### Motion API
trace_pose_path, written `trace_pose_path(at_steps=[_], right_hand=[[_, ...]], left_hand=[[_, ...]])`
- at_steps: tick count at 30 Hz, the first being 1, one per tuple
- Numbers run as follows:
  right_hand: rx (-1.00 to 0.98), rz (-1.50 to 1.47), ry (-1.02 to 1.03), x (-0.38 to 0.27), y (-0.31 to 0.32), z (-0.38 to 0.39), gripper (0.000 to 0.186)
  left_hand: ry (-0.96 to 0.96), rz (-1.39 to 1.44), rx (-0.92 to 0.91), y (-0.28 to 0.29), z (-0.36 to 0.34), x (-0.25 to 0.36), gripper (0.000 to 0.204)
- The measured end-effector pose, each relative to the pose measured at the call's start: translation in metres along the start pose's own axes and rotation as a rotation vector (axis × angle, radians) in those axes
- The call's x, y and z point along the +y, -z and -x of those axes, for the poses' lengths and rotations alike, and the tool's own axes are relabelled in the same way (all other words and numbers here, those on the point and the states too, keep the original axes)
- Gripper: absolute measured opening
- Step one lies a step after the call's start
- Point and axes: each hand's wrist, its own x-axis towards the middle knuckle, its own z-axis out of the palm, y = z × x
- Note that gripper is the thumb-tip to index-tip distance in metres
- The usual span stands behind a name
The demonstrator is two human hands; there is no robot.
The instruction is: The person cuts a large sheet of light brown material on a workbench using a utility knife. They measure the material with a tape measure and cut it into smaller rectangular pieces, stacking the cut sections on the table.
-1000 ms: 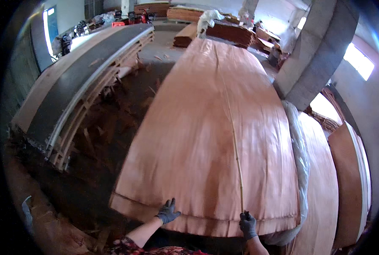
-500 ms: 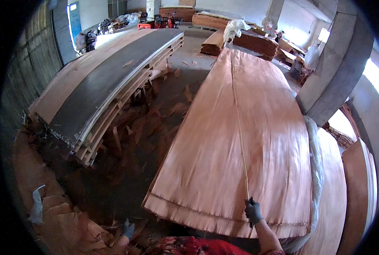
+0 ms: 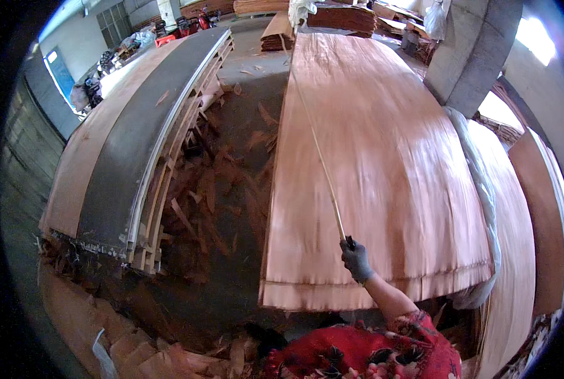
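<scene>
My right hand (image 3: 356,260), in a grey glove, is closed around the dark handle of a long, thin stick (image 3: 325,165). The stick points away from me, over the left half of a broad stack of reddish-brown wood veneer sheets (image 3: 389,170). Its far end reaches past the sheets' left edge near the far corner. Along the near end of the stack, a lower sheet's edge shows as a strip. My left hand is out of view.
To the left, a long low stack with a dark top panel (image 3: 130,132) rests on wooden pallets (image 3: 162,183). Veneer scraps (image 3: 209,189) litter the floor between the stacks. Clear plastic sheeting (image 3: 478,170) lines the right side, near a concrete pillar (image 3: 474,54). More sheets (image 3: 512,208) lie beyond.
My right hand and the stick have swung left, its tip moving toward the stack's left edge. The view has turned and tilted down. My left hand has gone out of view.
</scene>
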Motion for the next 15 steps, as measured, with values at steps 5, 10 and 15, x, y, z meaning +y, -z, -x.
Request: trace_pose_path(at_steps=[5,10,15], right_hand=[[-0.13,-0.007,-0.016,-0.028,-0.161,0.039,0.025],[-0.389,-0.154,0.156,-0.053,-0.245,0.062,0.029],[-0.406,-0.118,0.097,-0.094,-0.383,0.079,0.03]], left_hand=[[0.067,0.074,0.067,0.085,-0.012,-0.107,0.051],[0.063,-0.117,0.162,0.169,-0.024,-0.208,0.05],[0.101,-0.069,0.451,0.269,-0.057,-0.262,0.049]])
